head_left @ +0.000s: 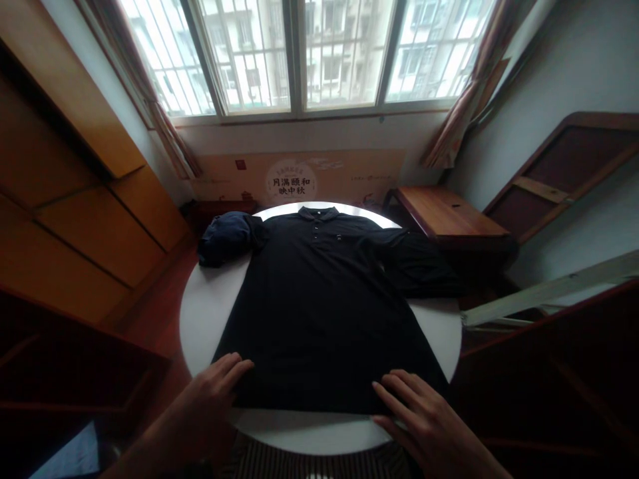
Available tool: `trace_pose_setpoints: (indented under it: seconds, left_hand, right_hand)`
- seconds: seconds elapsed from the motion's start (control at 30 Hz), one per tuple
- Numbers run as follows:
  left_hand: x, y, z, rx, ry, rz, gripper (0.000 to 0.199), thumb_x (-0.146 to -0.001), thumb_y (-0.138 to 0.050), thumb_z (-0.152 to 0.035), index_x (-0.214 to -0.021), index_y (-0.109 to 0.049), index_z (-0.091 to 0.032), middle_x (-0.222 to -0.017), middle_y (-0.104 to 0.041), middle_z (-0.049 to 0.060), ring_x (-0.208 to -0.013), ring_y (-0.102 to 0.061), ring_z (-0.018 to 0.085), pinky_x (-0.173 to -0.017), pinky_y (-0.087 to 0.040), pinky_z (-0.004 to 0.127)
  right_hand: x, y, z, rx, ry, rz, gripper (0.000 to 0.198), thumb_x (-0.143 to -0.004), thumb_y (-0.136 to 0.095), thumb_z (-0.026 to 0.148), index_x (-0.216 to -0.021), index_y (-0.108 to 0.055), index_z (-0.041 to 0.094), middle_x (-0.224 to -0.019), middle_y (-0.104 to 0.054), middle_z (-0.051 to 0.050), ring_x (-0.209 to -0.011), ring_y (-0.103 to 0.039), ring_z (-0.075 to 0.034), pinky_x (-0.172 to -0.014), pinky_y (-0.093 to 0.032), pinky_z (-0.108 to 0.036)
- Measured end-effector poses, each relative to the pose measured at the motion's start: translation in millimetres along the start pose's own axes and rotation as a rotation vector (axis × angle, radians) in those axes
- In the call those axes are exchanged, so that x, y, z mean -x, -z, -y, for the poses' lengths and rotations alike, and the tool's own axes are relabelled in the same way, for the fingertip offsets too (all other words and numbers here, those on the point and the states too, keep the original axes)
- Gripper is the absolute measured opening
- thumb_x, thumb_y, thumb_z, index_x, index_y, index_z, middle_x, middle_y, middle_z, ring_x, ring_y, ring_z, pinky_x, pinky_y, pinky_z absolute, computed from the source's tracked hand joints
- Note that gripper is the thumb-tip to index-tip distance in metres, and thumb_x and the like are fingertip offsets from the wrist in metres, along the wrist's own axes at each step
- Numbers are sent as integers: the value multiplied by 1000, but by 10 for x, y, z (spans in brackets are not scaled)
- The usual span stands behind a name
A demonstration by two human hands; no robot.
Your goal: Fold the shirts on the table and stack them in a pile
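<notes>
A black polo shirt [319,313] lies spread out, front up, on a round white table [210,326], its collar at the table's far edge and its straight hem across the table's near part. The left hand [219,380] rests on the shirt's lower left corner, at the table's near left, with fingers together and gently bent; its thumb is hidden, so I cannot tell whether it has hold of any cloth. The right hand [412,402], at the table's near right, is loosely open, fingers stretched over the fabric just above the hem and thumb spread apart below it, with nothing gripped. On the table's far left sits a bunched dark blue cloth [224,239], touching the shirt's sleeve. On the table's right side lies more black fabric [429,263], up against the shirt. Beyond the table, a banner with Chinese characters [294,178] runs along the wall below a wide barred window [259,60]. A small wooden stand [449,209] is past the table's far right, and yellow-brown cupboards [74,179] stand to the table's left.
</notes>
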State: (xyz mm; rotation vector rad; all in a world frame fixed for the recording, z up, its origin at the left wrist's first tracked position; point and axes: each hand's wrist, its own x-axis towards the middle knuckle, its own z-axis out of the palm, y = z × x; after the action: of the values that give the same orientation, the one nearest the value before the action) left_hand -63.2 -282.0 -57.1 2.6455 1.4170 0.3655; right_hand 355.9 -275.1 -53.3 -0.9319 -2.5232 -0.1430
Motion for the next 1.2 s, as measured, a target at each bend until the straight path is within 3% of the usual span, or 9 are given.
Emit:
trace_pose_setpoints:
  seconds: [0.17,0.27,0.47,0.63,0.97,1.2]
  left_hand:
    - [61,103,29,5,-63,-184,50,-83,-42,1,-126,-53,-22,-102,-68,4,-89,-69,14,-82,-58,21]
    - [61,138,49,-58,-114,-227,45,-87,-42,-2,-125,-54,-21,-97,-68,4,-85,-69,14,-78,-57,19]
    - [58,122,125,-137,-143,-307,38,-86,-40,-2,-116,-57,-19,-91,-66,4,-78,-66,13,-73,-54,19]
    - [61,145,140,-69,-102,-296,25,-79,-41,2,-77,-50,-21,-73,-56,0,-62,-56,13,-59,-47,20]
    - [77,250,230,42,-47,-334,20,-80,-46,-3,-72,-46,-21,-64,-49,-4,-52,-48,10,-52,-40,16]
    - [170,118,397,82,27,-235,20,-81,-43,-4,-77,-53,-21,-69,-54,-2,-57,-51,10,-55,-42,15]
  right_hand:
    - [-81,-128,127,-26,17,21,32,-102,-37,22,-108,-68,12,-90,-69,-11,-82,-64,-23,-72,-56,-39]
    - [-101,-169,105,-55,40,40,27,-99,-41,14,-104,-68,13,-84,-66,-9,-78,-62,-19,-70,-54,-35]
    - [-21,-78,-12,-67,-2,63,25,-98,-43,15,-103,-67,15,-84,-64,-8,-79,-61,-19,-72,-54,-34]
    - [34,50,-61,-87,-65,74,27,-100,-41,20,-99,-68,17,-87,-65,-8,-80,-61,-19,-74,-54,-34]
    - [43,-12,-145,-139,-44,94,25,-99,-42,15,-97,-67,18,-82,-63,-4,-76,-61,-16,-76,-54,-32]
    - [62,87,-203,-62,-79,123,36,-81,-46,-1,-105,-65,17,-93,-66,-8,-86,-63,-20,-79,-57,-32]
